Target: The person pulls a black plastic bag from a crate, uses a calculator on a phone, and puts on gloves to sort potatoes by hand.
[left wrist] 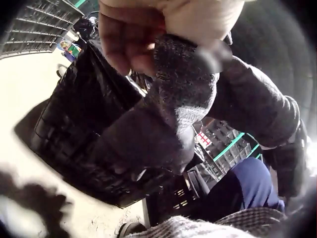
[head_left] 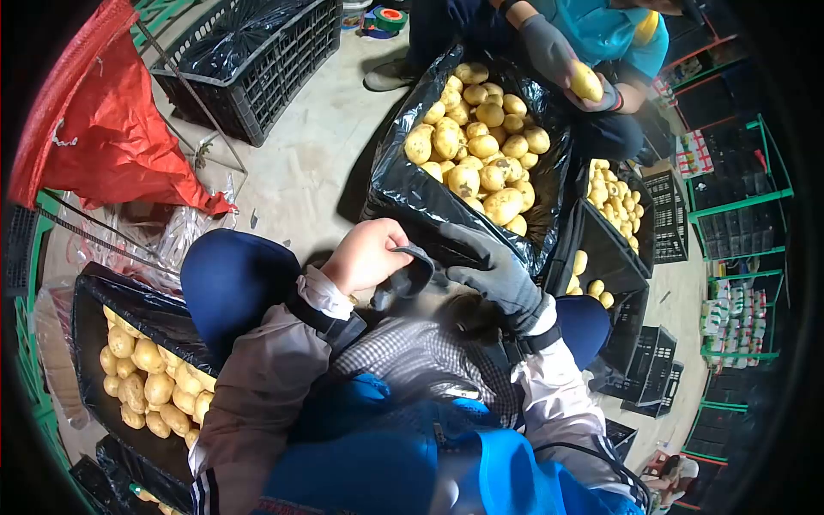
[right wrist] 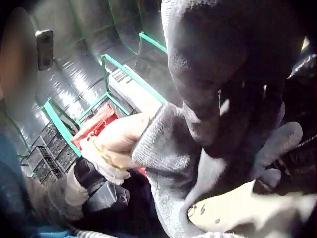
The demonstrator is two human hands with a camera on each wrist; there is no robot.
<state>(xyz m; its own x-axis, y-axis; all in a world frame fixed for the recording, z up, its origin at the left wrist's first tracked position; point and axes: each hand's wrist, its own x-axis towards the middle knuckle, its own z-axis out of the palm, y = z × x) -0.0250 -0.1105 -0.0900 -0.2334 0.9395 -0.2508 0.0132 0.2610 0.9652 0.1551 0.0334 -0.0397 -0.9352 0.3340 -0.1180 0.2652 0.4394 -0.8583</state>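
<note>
My bare left hand (head_left: 365,256) pinches the cuff of a loose grey knit glove (head_left: 414,273) in front of my lap. The same glove (left wrist: 183,79) hangs below the thumb and fingers in the left wrist view. My right hand (head_left: 505,279) wears a matching grey glove. Its fingers stretch toward the loose one, looking fairly straight in the head view. Seen from the right wrist, the gloved right hand (right wrist: 213,64) overlaps the loose glove (right wrist: 166,144), and its fingertips are in dark shadow. Just beyond both hands stands a crate lined with black plastic (head_left: 390,193), filled with potatoes (head_left: 481,142).
Opposite me a crouching person in a blue shirt (head_left: 549,30) holds a potato (head_left: 586,83) in gloved hands. More potatoes (head_left: 154,382) lie in a lined crate at my left. Several crates (head_left: 618,292) line the right. A black crate (head_left: 257,86) and red sheet (head_left: 112,129) are at upper left.
</note>
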